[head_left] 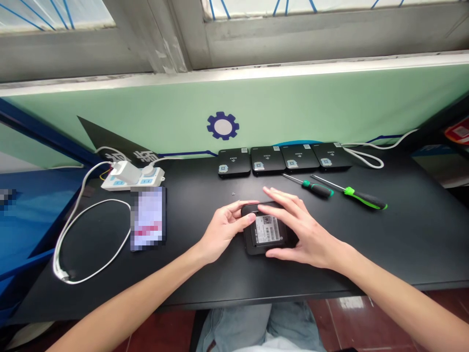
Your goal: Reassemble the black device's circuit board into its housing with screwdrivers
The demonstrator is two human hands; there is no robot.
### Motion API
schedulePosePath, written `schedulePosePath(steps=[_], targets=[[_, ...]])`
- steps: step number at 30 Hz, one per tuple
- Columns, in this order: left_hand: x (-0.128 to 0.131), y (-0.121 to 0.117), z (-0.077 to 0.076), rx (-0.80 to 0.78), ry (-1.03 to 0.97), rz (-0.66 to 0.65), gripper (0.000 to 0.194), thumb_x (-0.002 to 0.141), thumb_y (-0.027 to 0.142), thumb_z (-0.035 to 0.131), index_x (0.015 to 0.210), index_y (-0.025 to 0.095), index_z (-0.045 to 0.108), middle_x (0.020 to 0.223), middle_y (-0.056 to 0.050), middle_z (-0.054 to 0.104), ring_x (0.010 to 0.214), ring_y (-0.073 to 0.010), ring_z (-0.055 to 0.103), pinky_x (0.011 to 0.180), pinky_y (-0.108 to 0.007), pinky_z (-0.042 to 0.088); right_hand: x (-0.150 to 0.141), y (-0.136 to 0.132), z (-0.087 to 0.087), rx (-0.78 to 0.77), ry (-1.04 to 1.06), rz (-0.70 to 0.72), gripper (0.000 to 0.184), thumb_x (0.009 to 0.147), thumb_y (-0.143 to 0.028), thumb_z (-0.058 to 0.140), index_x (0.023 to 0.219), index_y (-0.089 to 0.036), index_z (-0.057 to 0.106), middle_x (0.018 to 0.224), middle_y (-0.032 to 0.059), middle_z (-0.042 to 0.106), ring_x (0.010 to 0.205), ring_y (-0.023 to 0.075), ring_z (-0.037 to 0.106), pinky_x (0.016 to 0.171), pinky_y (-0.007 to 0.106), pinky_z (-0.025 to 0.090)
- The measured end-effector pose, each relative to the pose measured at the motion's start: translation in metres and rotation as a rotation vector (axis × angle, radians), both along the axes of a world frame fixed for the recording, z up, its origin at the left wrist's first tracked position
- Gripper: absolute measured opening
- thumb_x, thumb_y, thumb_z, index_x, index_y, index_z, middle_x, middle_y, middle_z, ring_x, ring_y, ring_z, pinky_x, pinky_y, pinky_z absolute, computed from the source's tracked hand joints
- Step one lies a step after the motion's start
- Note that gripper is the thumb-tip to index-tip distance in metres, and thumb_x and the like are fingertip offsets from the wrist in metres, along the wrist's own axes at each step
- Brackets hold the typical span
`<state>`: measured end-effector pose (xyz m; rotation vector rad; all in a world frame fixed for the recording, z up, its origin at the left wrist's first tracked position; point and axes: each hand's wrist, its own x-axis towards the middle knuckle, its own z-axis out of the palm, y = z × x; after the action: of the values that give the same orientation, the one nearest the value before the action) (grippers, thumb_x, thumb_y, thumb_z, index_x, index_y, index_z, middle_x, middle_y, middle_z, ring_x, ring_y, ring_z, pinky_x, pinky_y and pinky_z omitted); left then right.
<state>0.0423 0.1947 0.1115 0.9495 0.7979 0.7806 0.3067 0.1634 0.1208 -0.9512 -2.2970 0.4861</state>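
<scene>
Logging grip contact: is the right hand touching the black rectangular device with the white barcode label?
Touching. The head view shows the right hand lying over the black rectangular device with the white barcode label, its fingers flat on it.

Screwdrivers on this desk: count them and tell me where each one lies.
2. The shorter screwdriver lies just beyond the right hand on the black device; the longer one lies further right, both in front of the black boxes. Others may be hidden.
</scene>
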Motion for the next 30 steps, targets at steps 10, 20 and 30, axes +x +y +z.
schedulePosePath(steps=[10, 20, 30], targets=[[0.002, -0.003, 0.004, -0.016, -0.091, 0.017, 0.047, 0.098, 0.038, 0.093, 0.139, 0.018, 0.08, 0.13, -0.014, 0.084, 0.114, -0.0272, 0.082, 0.098, -0.034, 0.068, -0.007, 0.002, 0.006, -0.828, 0.633, -0.19, 0.043, 0.113, -0.06, 0.062, 0.124, -0.023, 0.08, 0.111, 0.0073, 0.082, 0.099, 0.0242, 0.076, 0.086, 0.034, 0.063], [0.005, -0.013, 0.007, 0.05, -0.07, -0.081, 0.042, 0.099, 0.038, 0.091, 0.135, 0.019, 0.082, 0.131, -0.012, 0.084, 0.123, -0.0285, 0.08, 0.107, -0.036, 0.064, -0.001, 0.003, 0.007, -0.803, 0.622, -0.152, 0.038, 0.107, -0.059, 0.071, 0.117, -0.025, 0.085, 0.11, 0.0049, 0.084, 0.095, 0.0227, 0.078, 0.084, 0.031, 0.061], [0.006, -0.021, 0.011, 0.04, 0.007, -0.154, 0.043, 0.105, 0.048, 0.082, 0.137, 0.019, 0.081, 0.121, -0.011, 0.086, 0.11, -0.0261, 0.082, 0.095, -0.032, 0.066, 0.004, 0.006, 0.009, -0.801, 0.468, -0.157, 0.039, 0.109, -0.058, 0.07, 0.117, -0.026, 0.091, 0.112, 0.005, 0.088, 0.097, 0.0234, 0.078, 0.084, 0.03, 0.058]])
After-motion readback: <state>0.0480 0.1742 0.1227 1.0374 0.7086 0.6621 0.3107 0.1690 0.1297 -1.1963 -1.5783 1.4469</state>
